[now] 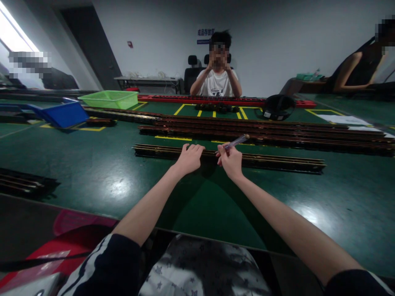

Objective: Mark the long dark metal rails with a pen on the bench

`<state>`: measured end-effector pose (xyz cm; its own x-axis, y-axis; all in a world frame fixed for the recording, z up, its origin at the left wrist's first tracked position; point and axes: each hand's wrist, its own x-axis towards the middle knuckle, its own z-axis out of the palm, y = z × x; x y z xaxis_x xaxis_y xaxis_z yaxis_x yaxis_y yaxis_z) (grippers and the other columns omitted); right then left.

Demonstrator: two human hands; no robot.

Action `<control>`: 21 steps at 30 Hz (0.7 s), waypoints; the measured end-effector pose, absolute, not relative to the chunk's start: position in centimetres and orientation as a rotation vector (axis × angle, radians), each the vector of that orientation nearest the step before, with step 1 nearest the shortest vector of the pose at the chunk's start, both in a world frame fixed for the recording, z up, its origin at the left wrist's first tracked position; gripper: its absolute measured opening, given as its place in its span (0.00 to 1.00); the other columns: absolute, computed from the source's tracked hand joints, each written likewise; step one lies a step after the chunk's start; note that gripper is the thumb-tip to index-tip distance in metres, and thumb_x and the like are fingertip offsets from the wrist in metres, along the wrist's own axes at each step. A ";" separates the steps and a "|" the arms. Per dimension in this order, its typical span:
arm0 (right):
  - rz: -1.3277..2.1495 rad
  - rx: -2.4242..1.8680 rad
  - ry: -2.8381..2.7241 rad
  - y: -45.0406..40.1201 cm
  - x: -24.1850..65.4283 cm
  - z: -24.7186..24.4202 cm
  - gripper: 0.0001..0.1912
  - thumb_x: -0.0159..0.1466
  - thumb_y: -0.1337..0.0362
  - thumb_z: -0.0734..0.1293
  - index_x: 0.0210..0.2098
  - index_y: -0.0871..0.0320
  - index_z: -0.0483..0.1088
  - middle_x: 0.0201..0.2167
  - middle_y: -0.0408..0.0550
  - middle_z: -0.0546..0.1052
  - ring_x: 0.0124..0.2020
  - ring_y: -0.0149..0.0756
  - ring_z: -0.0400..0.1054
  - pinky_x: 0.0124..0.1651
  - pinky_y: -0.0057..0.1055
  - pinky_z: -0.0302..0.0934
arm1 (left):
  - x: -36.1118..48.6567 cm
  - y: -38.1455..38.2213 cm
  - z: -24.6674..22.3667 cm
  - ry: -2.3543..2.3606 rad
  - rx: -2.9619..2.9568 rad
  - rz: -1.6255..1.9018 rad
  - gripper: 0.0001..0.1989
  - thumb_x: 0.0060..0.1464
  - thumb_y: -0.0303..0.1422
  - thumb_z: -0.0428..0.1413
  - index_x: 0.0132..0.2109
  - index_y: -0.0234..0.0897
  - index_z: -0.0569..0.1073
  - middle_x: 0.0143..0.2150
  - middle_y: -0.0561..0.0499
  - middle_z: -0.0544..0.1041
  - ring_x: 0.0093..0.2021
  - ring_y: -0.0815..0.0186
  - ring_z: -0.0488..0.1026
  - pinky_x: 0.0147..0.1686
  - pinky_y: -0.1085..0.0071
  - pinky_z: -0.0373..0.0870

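Crosswise in front of me lies a short group of long dark strips (277,161) with brassy edges, side by side on the green table. My left hand (190,159) rests on their near side left of the middle, its fingers curled over them and pressing them down. A little to the right, my right hand (231,161) is closed around a clear-barrelled pen (237,142). The pen slants up to the right, its lower end close above the strips. Whether its tip touches them I cannot tell.
Behind is a larger row of similar strips (277,131). A blue tray (66,114) and a green basket (109,100) stand back left, a black round holder (279,107) back right. More strips (24,183) lie near left. A person (218,82) sits opposite.
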<state>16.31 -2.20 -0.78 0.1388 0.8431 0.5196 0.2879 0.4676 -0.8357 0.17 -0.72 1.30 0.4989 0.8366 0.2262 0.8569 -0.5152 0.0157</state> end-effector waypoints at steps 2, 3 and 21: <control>0.539 -1.069 -1.421 -2.2 16.3 -0.8 0.24 0.61 0.43 0.62 0.30 0.59 0.64 0.21 0.45 0.72 0.14 0.28 0.65 0.14 0.23 0.59 | 0.1 -0.6 1.2 -1.495 -2.644 -0.320 0.24 0.54 0.20 0.42 0.57 0.31 0.65 0.58 0.41 0.70 0.59 0.57 0.64 0.62 0.51 0.51; 0.539 -1.067 -1.418 -2.2 16.3 -0.8 0.23 0.61 0.43 0.62 0.30 0.59 0.64 0.20 0.45 0.72 0.14 0.28 0.65 0.14 0.23 0.59 | 0.1 -0.6 1.1 -1.496 -2.648 -0.328 0.24 0.54 0.20 0.42 0.57 0.31 0.65 0.58 0.42 0.69 0.59 0.57 0.64 0.62 0.52 0.52; 0.528 -1.082 -1.389 -1.9 16.4 -1.0 0.23 0.60 0.42 0.61 0.30 0.58 0.62 0.19 0.44 0.72 0.12 0.29 0.64 0.15 0.24 0.58 | 0.3 -0.4 0.6 -1.503 -2.607 -0.399 0.19 0.60 0.38 0.48 0.53 0.32 0.67 0.53 0.42 0.73 0.54 0.55 0.67 0.57 0.55 0.56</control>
